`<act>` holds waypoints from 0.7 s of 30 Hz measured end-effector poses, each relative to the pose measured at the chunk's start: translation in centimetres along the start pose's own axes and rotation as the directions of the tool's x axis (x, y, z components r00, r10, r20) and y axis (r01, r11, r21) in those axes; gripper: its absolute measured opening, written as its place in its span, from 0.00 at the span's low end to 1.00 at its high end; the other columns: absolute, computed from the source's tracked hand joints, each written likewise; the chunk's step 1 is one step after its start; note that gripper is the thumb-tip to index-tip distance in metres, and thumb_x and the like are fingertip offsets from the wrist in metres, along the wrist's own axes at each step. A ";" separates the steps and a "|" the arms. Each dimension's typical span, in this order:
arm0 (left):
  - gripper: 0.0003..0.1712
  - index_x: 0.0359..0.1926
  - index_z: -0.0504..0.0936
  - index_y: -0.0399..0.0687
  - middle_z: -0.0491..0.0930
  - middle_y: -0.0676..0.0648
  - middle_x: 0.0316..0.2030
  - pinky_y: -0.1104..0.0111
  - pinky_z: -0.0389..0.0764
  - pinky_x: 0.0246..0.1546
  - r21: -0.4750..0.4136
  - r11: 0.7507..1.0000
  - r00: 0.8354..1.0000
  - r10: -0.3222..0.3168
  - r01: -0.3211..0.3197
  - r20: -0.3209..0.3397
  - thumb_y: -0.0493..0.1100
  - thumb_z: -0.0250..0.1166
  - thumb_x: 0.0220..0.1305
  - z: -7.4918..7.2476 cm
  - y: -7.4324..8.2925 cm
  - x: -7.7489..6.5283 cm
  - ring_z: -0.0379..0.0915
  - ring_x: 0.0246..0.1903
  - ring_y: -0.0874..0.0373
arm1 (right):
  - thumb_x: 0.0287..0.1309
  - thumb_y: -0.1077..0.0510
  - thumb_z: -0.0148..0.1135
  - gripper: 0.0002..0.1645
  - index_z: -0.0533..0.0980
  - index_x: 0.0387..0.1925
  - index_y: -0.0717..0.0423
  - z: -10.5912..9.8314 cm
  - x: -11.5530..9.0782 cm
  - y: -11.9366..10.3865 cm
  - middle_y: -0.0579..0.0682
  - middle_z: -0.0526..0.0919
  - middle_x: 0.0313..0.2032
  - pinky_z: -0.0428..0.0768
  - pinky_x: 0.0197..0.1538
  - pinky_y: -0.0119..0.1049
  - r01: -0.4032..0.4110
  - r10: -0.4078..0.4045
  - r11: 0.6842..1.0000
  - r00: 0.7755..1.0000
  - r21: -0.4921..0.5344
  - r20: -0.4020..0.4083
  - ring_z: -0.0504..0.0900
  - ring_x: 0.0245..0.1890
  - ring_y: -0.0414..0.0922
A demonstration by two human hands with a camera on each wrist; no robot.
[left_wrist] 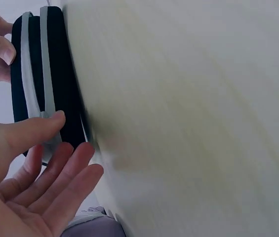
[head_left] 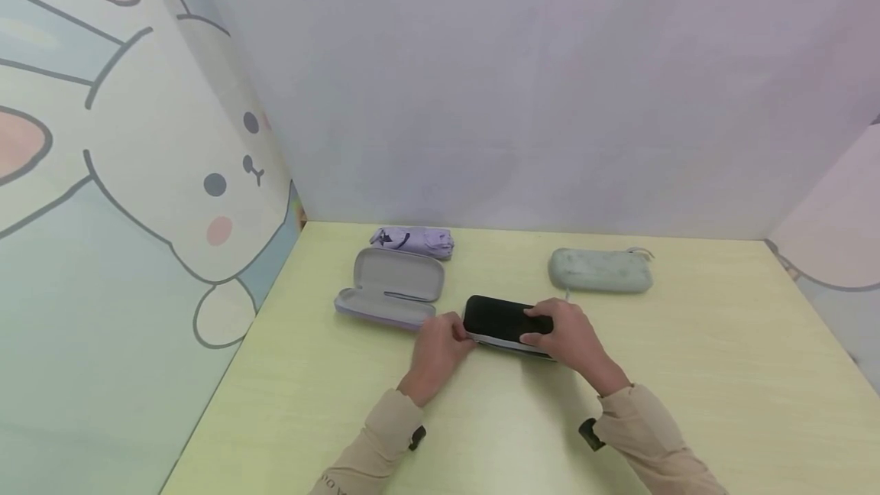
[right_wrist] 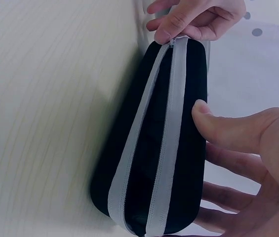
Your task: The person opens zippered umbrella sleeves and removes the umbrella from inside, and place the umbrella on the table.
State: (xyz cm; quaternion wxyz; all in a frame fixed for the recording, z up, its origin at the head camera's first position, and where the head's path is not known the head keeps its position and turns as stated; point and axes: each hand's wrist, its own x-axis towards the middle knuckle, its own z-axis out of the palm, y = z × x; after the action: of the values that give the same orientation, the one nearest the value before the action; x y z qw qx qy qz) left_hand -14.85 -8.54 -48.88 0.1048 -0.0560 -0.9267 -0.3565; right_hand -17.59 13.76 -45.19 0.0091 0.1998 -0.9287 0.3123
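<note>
A black zippered case (head_left: 498, 318) with grey zipper tape lies on the table in front of me. My right hand (head_left: 574, 338) grips its lid from above, thumb on the near side and fingers across the top. At the case's left end, my left hand (head_left: 436, 354) pinches the zipper pull (right_wrist: 172, 43). In the right wrist view the zipper (right_wrist: 164, 133) gapes along the side, widest at the right end and narrowing toward the pull. What lies inside is too dark to make out.
Left of the black case, an open hard case (head_left: 399, 270) with a grey lining lies on the pale yellow table (head_left: 495, 434). Behind it sits a folded purple umbrella (head_left: 429, 241). A grey-green pouch (head_left: 601, 271) lies at the back right. A wall (head_left: 536, 98) rises behind the table.
</note>
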 end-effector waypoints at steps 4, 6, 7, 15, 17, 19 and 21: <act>0.14 0.18 0.77 0.44 0.77 0.53 0.17 0.75 0.71 0.21 -0.015 1.000 1.000 0.003 -0.003 -0.015 0.34 0.77 0.39 0.0 -0.2 0.0 0.70 0.19 0.65 | 0.42 0.58 0.75 0.22 0.82 0.42 0.63 0.0 0.0 0.0 0.59 0.82 0.43 0.75 0.48 0.53 -0.008 0.008 1.000 1.000 0.000 0.005 0.78 0.47 0.59; 0.13 0.18 0.77 0.43 0.78 0.53 0.17 0.75 0.72 0.21 -0.017 1.000 1.000 0.011 -0.011 -0.025 0.34 0.77 0.39 0.0 -0.2 0.0 0.71 0.19 0.65 | 0.42 0.58 0.75 0.22 0.82 0.42 0.63 -0.1 0.0 0.0 0.59 0.82 0.43 0.75 0.48 0.53 -0.009 0.009 1.000 1.000 0.001 0.006 0.78 0.47 0.59; 0.13 0.18 0.77 0.43 0.78 0.52 0.18 0.75 0.72 0.21 -0.015 1.000 0.999 0.014 -0.015 -0.031 0.34 0.77 0.39 0.0 -0.2 -0.1 0.71 0.19 0.65 | 0.42 0.58 0.75 0.22 0.82 0.42 0.63 -0.1 0.0 0.0 0.59 0.82 0.43 0.75 0.48 0.53 -0.010 0.010 1.000 1.000 0.002 0.005 0.78 0.47 0.59; 0.11 0.20 0.79 0.43 0.80 0.51 0.19 0.74 0.74 0.23 -0.041 0.998 0.999 0.036 -0.038 -0.041 0.32 0.76 0.40 0.2 0.0 -0.2 0.75 0.20 0.64 | 0.42 0.58 0.75 0.22 0.83 0.42 0.63 0.0 0.0 0.1 0.59 0.83 0.42 0.75 0.48 0.53 -0.012 0.012 1.000 1.000 -0.006 -0.005 0.78 0.46 0.59; 0.11 0.20 0.79 0.43 0.80 0.51 0.19 0.75 0.74 0.24 -0.040 0.998 0.998 0.040 -0.042 -0.037 0.31 0.76 0.40 0.3 0.0 -0.2 0.75 0.20 0.64 | 0.42 0.58 0.75 0.22 0.83 0.42 0.63 0.1 0.0 0.1 0.59 0.82 0.42 0.75 0.48 0.53 -0.011 0.011 1.000 1.000 -0.007 -0.005 0.78 0.46 0.59; 0.11 0.20 0.80 0.43 0.80 0.51 0.19 0.75 0.74 0.24 -0.038 0.998 0.999 0.041 -0.042 -0.036 0.31 0.76 0.39 0.3 0.0 -0.2 0.75 0.20 0.64 | 0.42 0.58 0.75 0.22 0.82 0.42 0.63 0.1 0.0 0.1 0.59 0.82 0.42 0.75 0.48 0.53 -0.013 0.013 1.000 1.000 -0.005 -0.004 0.78 0.46 0.58; 0.11 0.20 0.80 0.43 0.80 0.51 0.19 0.75 0.74 0.24 -0.035 0.998 0.999 0.042 -0.043 -0.033 0.32 0.76 0.40 0.3 0.0 -0.2 0.75 0.20 0.64 | 0.42 0.58 0.75 0.22 0.82 0.42 0.63 0.1 -0.1 0.0 0.59 0.82 0.42 0.75 0.48 0.53 -0.011 0.011 1.000 1.000 -0.005 -0.001 0.78 0.46 0.59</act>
State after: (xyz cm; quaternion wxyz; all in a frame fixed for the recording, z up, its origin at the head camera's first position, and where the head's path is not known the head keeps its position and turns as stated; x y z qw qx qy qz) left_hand -14.70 -8.30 -49.15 0.1264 -0.0719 -0.9169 -0.3716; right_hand -17.54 13.75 -45.33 0.0084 0.1942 -0.9306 0.3103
